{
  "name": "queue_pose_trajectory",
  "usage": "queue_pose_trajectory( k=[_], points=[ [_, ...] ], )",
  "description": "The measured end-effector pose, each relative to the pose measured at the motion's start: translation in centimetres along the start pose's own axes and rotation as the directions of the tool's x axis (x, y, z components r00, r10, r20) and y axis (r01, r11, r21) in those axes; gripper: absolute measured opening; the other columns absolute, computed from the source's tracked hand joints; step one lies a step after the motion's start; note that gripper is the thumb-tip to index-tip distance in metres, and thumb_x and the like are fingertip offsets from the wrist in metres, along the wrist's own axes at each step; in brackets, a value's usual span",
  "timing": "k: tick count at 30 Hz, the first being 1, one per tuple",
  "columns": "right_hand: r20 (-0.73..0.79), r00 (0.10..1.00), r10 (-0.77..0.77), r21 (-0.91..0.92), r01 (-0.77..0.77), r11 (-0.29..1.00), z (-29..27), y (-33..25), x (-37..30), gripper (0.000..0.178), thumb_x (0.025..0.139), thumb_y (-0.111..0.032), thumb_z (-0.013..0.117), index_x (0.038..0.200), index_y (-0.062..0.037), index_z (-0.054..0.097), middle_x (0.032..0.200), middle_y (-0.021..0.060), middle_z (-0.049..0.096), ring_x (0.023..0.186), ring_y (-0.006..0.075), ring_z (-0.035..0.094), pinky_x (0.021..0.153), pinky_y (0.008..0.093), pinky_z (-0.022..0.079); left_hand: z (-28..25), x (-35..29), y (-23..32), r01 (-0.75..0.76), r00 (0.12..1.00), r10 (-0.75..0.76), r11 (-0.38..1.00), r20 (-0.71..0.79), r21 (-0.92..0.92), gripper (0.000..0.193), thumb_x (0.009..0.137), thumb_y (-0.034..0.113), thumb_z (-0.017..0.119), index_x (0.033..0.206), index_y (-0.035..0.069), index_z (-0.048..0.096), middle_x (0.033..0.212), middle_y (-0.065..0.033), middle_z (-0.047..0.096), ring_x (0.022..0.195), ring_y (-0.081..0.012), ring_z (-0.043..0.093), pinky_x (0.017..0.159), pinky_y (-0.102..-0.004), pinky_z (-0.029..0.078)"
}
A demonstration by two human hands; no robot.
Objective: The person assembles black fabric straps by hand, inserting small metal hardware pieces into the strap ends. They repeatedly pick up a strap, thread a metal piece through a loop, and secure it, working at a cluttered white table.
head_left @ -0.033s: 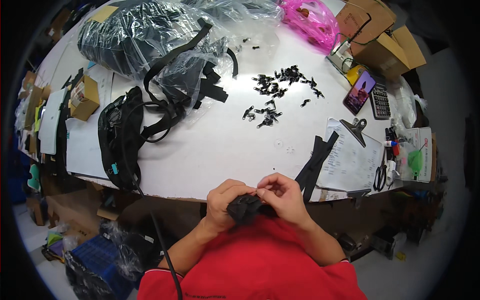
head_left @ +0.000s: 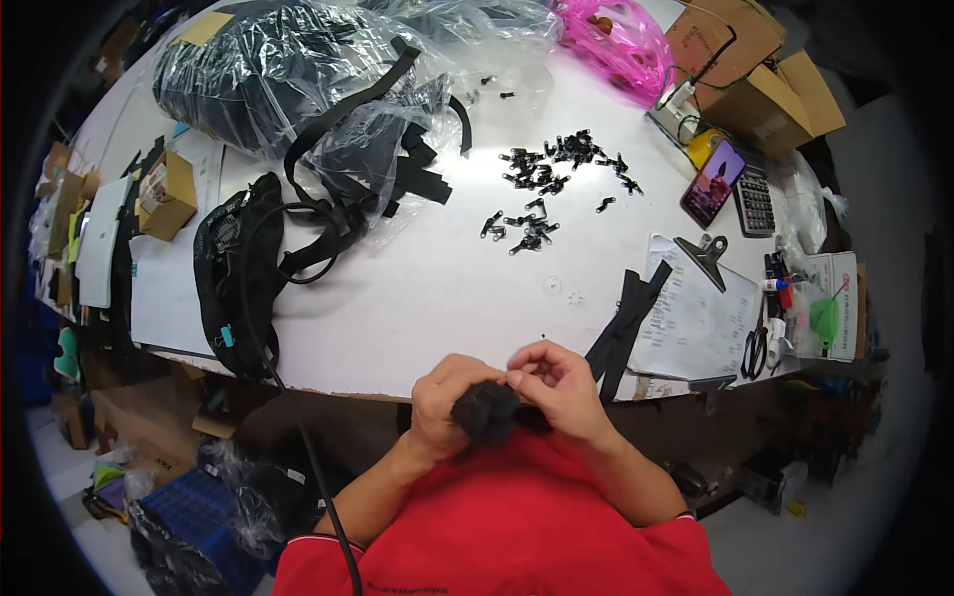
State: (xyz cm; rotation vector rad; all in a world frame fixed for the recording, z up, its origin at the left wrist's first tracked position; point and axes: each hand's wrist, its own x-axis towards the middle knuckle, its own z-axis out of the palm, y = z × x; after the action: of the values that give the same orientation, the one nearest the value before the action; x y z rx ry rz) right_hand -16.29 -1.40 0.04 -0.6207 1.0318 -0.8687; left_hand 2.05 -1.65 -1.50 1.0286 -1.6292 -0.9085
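Observation:
In front of my red shirt, at the table's near edge, my left hand (head_left: 442, 402) is closed around a bunched black fabric strip (head_left: 485, 410), blurred now. My right hand (head_left: 558, 387) pinches close by the left fingertips; what lies in that pinch is too small to make out. Just right of it, black zipper tapes (head_left: 618, 333) lie crossed, overhanging the edge. Farther off on the white table (head_left: 427, 298) several small black zipper sliders (head_left: 537, 174) are scattered in a loose heap, with a smaller group nearer me.
On the left lies a black mesh bag (head_left: 224, 258) with straps and a cable; plastic-wrapped black goods (head_left: 268, 79) stand behind. To the right are a clipboard (head_left: 696, 308), phone (head_left: 714, 184), calculator (head_left: 755, 204), scissors (head_left: 756, 350) and cardboard boxes (head_left: 775, 104). A blue crate (head_left: 189, 526) sits below left.
The bunched black strip has shifted slightly and become blurred. My right hand has moved a little up and left. Items on the table stay put.

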Motion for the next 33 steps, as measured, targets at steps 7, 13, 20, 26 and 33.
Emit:
queue_pose_trajectory(
  k=[7,13,20,26,33],
  points=[
    [0.122,0.650,-0.750,-0.932,0.335,0.139,-3.8,-3.4,11.2,0.017,0.086,-0.002,0.067,0.103,-0.0046,0.068,0.099,0.0110,0.059,0.073,0.0255,0.060,0.071,0.0362,0.049,-0.7,-0.6,0.9,0.448,0.867,-0.494,0.713,0.067,-0.539,0.008,0.098,0.008,0.064,0.097,0.002,0.060,0.083,-0.0024,0.060,0.068,-0.0080,0.057,0.060,-0.0242,0.047],
    [0.335,0.617,-0.712,-0.893,0.450,-0.031,-4.2,-5.1,11.4,0.020,0.082,-0.003,0.072,0.101,-0.0059,0.068,0.096,0.0089,0.064,0.089,0.0256,0.061,0.082,0.0371,0.043,-1.2,-0.7,0.0,0.256,0.959,-0.282,0.908,-0.032,-0.333,0.006,0.093,0.006,0.072,0.095,0.001,0.070,0.090,-0.0043,0.066,0.068,-0.0085,0.058,0.060,-0.0234,0.046],
    [0.025,0.964,-0.265,-0.315,0.259,0.913,-3.4,-3.9,4.0,0.016,0.093,-0.004,0.068,0.108,-0.0001,0.067,0.102,0.0047,0.070,0.094,0.0127,0.065,0.084,0.0261,0.049,-0.7,-0.3,0.5,0.587,0.796,-0.569,0.646,0.204,-0.488,0.010,0.092,0.006,0.072,0.100,0.000,0.071,0.087,-0.0021,0.069,0.073,-0.0063,0.058,0.064,-0.0220,0.046],
    [0.076,0.968,-0.240,-0.058,0.245,0.968,-5.0,-1.7,0.7,0.024,0.090,-0.003,0.074,0.111,-0.0003,0.064,0.100,0.0047,0.068,0.094,0.0124,0.066,0.088,0.0280,0.052,0.2,0.2,1.2,0.600,0.794,-0.550,0.643,0.258,-0.476,0.009,0.090,0.002,0.072,0.098,0.000,0.071,0.089,-0.0019,0.070,0.082,-0.0079,0.063,0.074,-0.0244,0.051],
    [0.089,0.946,-0.313,-0.076,0.320,0.944,-4.4,-1.0,-0.5,0.030,0.088,-0.002,0.075,0.115,-0.0009,0.062,0.101,0.0051,0.066,0.092,0.0136,0.064,0.086,0.0281,0.052,1.3,0.3,1.6,0.570,0.817,-0.517,0.655,0.255,-0.496,0.009,0.089,0.001,0.073,0.097,0.001,0.068,0.079,-0.0017,0.067,0.065,-0.0055,0.058,0.058,-0.0218,0.045]
  ],
)
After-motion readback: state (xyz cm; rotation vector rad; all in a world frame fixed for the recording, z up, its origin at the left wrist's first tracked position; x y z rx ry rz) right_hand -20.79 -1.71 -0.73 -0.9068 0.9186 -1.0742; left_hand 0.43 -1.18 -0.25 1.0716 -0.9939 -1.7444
